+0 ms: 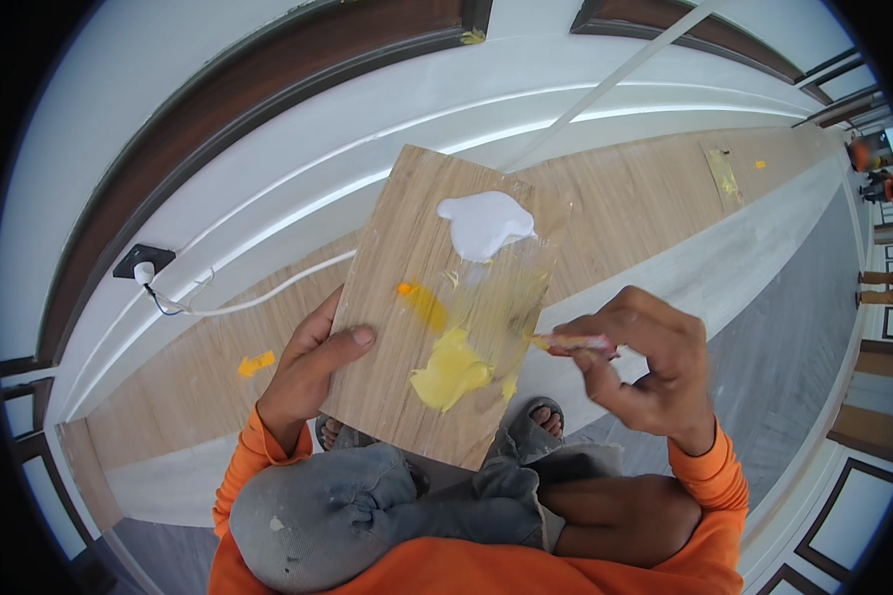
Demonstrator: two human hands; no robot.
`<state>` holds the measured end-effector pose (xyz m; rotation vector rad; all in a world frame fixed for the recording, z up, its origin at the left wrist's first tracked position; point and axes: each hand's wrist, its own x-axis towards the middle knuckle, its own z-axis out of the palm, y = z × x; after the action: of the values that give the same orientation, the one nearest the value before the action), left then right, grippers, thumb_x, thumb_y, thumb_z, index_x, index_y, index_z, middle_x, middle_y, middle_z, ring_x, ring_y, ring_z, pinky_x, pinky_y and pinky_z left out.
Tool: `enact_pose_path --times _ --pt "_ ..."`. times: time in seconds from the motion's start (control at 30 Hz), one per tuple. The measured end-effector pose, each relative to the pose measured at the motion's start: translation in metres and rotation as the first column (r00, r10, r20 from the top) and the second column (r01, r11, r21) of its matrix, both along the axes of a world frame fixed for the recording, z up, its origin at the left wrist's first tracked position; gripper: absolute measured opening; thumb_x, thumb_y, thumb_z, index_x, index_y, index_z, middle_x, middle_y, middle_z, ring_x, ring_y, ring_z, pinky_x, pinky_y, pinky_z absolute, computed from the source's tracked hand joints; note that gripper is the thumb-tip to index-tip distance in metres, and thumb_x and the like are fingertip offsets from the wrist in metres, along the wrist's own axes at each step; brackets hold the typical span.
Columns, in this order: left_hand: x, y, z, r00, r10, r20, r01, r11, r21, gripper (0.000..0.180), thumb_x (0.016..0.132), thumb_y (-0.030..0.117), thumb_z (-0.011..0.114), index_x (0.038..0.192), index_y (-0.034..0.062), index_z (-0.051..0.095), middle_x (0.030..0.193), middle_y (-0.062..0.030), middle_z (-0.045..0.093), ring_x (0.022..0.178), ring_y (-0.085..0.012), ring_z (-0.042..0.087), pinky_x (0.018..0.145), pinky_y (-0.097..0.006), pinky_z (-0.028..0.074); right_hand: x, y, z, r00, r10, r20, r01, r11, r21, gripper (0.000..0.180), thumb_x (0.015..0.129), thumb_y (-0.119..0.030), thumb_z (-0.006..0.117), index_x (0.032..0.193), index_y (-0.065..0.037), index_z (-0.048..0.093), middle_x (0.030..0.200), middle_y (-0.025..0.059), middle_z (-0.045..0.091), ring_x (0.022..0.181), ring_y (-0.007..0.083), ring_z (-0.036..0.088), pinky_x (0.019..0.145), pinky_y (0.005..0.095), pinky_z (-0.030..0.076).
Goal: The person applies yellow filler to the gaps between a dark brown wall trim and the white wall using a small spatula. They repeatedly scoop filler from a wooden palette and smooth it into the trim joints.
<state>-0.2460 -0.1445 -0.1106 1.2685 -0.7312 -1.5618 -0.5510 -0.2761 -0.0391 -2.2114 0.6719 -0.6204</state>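
I can see a bright orange top (pixel 466 567) on this person, its long sleeves (pixel 238 476) ending in matching cuffs (pixel 702 466) above a bare left hand (pixel 313 369) and right hand (pixel 655 362). The jeans (pixel 313 506) are faded grey-blue, marked with a whitish smudge (pixel 276 524) over the left knee and opening at a pale, frayed edge around the bare right one. Down below, I notice dark, open-toed sandals (pixel 544 404).

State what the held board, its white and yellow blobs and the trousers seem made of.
Board: wood or wood-look laminate, fairly matte; brown grain streaks show. White blob: perhaps filler or paint, smooth, with rounded edges. Yellow blob: probably similar paste, its surface spread unevenly. Trousers: likely denim, matte, judging by the faded blue-grey, creased cloth.
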Motion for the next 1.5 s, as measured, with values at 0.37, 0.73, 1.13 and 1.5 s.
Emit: enact_pose_path --times 0.37,0.73,1.13,1.5 --pt "-0.013 0.004 0.005 0.999 0.047 0.022 -0.049 0.996 0.069 0.071 0.097 0.022 0.062 0.158 -0.0024 0.035 0.133 -0.0172 0.064 0.116 -0.0208 0.064 0.103 -0.032 0.047 0.008 0.016 0.003 0.969 0.216 -0.117 -0.24 0.933 -0.267 0.031 0.069 -0.004 0.078 0.099 -0.007 0.075 0.082 0.0031 0.051 0.067 0.0194 0.056 0.055 0.0329 0.047" --pt "-0.015 0.007 0.003 0.996 0.087 -0.018 -0.085 0.992 0.095 0.067 0.097 0.023 0.063 0.155 -0.0021 0.04 0.127 -0.0161 0.066 0.109 -0.0187 0.067 0.096 -0.031 0.051 0.017 0.024 0.002 0.954 0.209 -0.215 -0.28 0.877 -0.39 0.03 0.069 -0.009 0.081 0.099 -0.01 0.075 0.083 0.0018 0.051 0.072 0.0205 0.055 0.06 0.0339 0.047" --pt "-0.027 0.009 0.007 0.985 0.174 0.019 -0.175 0.982 0.071 0.06 0.099 0.018 0.059 0.152 -0.0026 0.043 0.126 -0.0144 0.067 0.106 -0.0168 0.067 0.096 -0.029 0.05 -0.017 0.004 -0.012 0.945 -0.283 0.16 -0.027 0.423 0.906 0.016 0.098 -0.012 0.066 0.103 0.002 0.073 0.086 0.0043 0.067 0.074 0.0109 0.057 0.069 0.0283 0.045" --pt "-0.028 0.009 -0.001 0.991 0.133 0.033 -0.128 0.985 -0.113 0.053 0.102 0.016 0.055 0.15 -0.0034 0.045 0.126 -0.0121 0.065 0.112 -0.0146 0.062 0.1 -0.03 0.047 -0.008 -0.03 0.02 0.83 -0.224 0.512 -0.243 0.68 0.692 0.034 0.095 -0.01 0.07 0.122 0.01 0.068 0.093 0.0131 0.072 0.078 0.0189 0.062 0.069 0.0303 0.048"
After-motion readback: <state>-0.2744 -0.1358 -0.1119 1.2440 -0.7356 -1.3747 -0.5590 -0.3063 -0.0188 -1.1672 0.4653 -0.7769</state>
